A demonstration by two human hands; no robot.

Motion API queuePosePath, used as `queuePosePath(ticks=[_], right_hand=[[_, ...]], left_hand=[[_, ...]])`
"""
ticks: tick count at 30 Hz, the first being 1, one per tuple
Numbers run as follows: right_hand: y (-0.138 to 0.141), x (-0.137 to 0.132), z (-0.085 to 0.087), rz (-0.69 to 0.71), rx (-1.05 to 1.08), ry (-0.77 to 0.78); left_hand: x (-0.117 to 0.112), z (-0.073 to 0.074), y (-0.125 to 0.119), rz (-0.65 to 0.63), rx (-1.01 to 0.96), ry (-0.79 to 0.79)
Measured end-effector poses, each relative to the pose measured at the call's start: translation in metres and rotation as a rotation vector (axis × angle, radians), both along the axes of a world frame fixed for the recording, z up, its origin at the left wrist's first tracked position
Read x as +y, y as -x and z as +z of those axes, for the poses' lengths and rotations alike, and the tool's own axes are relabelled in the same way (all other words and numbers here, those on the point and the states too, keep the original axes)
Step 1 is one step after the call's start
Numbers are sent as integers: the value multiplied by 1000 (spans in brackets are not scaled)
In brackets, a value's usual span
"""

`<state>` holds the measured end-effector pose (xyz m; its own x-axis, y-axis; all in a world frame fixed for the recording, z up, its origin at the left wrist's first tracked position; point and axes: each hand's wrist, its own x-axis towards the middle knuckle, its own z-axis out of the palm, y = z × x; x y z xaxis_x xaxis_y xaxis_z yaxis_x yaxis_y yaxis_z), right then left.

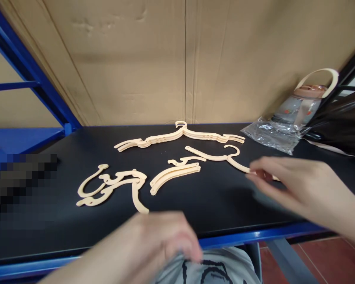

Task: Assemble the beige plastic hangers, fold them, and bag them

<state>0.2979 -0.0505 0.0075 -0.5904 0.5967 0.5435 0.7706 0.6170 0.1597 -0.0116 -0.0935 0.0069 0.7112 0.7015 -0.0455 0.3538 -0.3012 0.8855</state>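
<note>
My right hand [279, 183] pinches one arm of a pale cream plastic clothes hanger [214, 157] between thumb and fingers. The hanger lies on the black tabletop, its hook towards the back. At the front edge, my left hand [165, 236] is curled closed and blurred; whatever it might hold is hidden. Just beyond it lies a loose tangle of hanger pieces [115, 183], with curved arms and hooks. Between the hands rests a small group of curved hanger arms [176, 173]. Farther back, several finished hangers [165, 137] lie nested together.
A crumpled clear plastic bag [272, 134] lies at the back right, in front of a water jug [301, 104] with a cream handle. Cardboard [130, 63] walls the back. A blue metal frame [26, 67] rises at the left. The table's blue edge [254, 235] runs along the front.
</note>
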Motion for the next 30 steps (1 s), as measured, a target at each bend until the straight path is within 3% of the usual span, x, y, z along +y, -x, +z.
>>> queuePosePath(ticks=[2, 5, 8, 10, 15, 24, 30], right_hand=[[1, 37, 15, -101, -154, 59], [15, 77, 15, 5, -249, 177], [31, 94, 4, 129, -251, 276], [36, 96, -2, 129, -245, 271], [34, 89, -6, 111, -206, 180], [36, 81, 1, 98, -155, 39], [36, 84, -3, 100, -217, -48]], left_hand=[[30, 26, -4, 129, -69, -132], [74, 44, -11, 212, -217, -140], [107, 36, -13, 231, -160, -89], [119, 24, -11, 260, -140, -27], [121, 8, -3, 287, -173, 42], [114, 8, -3, 269, -184, -7], [112, 11, -4, 263, -221, -59]])
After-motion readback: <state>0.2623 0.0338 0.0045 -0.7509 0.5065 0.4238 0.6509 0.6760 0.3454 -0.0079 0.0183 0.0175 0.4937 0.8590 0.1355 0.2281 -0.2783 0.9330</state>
